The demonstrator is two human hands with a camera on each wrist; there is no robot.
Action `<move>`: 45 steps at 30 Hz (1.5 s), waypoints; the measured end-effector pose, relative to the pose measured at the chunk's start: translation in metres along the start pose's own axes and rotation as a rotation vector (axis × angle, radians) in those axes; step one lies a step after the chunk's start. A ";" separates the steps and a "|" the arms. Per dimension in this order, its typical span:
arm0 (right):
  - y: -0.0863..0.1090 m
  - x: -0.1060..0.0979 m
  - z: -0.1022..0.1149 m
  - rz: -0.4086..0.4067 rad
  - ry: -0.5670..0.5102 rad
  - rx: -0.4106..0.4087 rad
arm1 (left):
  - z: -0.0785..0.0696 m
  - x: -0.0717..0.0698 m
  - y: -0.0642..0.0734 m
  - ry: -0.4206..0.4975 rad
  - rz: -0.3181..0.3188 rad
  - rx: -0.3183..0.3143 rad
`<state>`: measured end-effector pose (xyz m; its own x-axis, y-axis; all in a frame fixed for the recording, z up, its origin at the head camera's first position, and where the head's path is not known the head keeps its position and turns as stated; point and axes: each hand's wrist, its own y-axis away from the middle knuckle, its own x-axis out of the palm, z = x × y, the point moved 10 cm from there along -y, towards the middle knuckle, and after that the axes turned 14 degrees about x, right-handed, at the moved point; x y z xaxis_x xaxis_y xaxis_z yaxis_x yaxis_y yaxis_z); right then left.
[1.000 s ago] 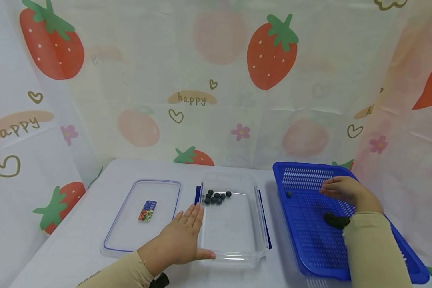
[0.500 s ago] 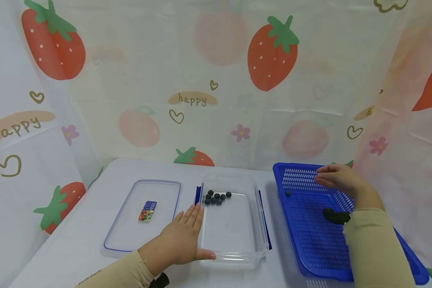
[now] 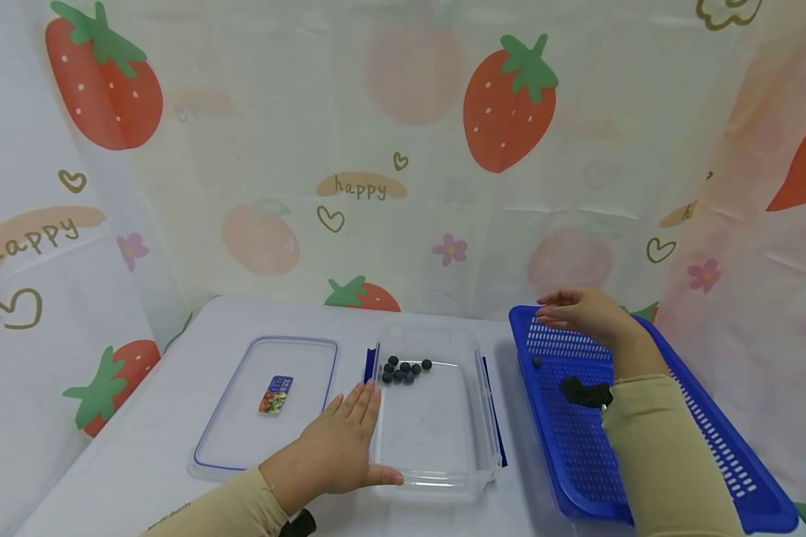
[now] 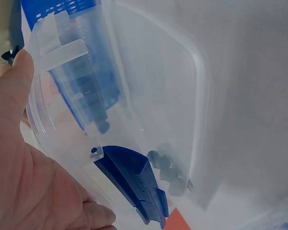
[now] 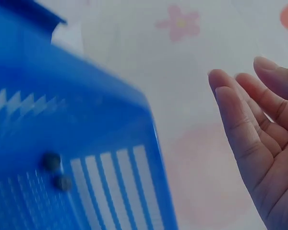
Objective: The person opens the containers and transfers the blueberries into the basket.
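Note:
A clear plastic container (image 3: pixel 430 425) stands mid-table, with several dark round berries that look like blueberries (image 3: pixel 405 368) at its far left. My left hand (image 3: pixel 332 440) rests against its near left corner, fingers straight and thumb along the front rim. A blue side clip (image 4: pixel 132 179) hangs beside that hand in the left wrist view. Over the far left part of a blue basket (image 3: pixel 544 440) hovers my right hand (image 3: pixel 587 317). Its fingers are slightly bent, with nothing seen between them in the right wrist view. Two dark berries (image 5: pixel 51 162) lie in the basket's corner there.
A clear lid (image 3: pixel 228 440) with a blue seal lies left of the container, bearing a colourful label (image 3: pixel 276 394). Behind the table hangs a strawberry-print cloth (image 3: pixel 416 224). The basket's raised rim stands right of the container.
My right hand has moved left and slightly up above the basket, towards its far left corner. The left hand and the berries in the container have stayed put.

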<state>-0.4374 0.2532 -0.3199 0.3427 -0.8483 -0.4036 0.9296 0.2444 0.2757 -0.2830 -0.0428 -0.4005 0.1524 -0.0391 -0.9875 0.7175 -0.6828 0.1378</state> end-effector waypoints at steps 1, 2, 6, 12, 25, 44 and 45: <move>-0.003 0.005 0.003 0.005 0.006 -0.003 | 0.000 0.000 0.000 0.002 0.000 0.000; -0.006 0.011 0.005 0.009 0.012 -0.004 | 0.000 0.000 0.000 0.004 0.000 -0.001; -0.018 0.033 0.017 0.028 0.003 -0.004 | 0.000 0.000 0.000 0.009 0.007 -0.003; -0.034 0.065 0.030 0.054 0.006 -0.015 | 0.001 0.000 0.000 0.005 0.002 -0.002; -0.065 0.138 0.043 0.095 0.001 0.030 | 0.003 0.002 -0.001 0.012 -0.004 -0.003; -0.094 0.199 0.013 0.114 0.043 0.157 | 0.004 0.004 -0.002 0.003 0.011 -0.001; -0.095 0.199 0.011 0.113 0.055 0.168 | 0.004 0.004 -0.002 0.003 0.012 -0.004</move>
<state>-0.4590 0.0555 -0.4168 0.4550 -0.7918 -0.4076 0.8506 0.2511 0.4619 -0.2863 -0.0448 -0.4049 0.1633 -0.0447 -0.9856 0.7184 -0.6793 0.1499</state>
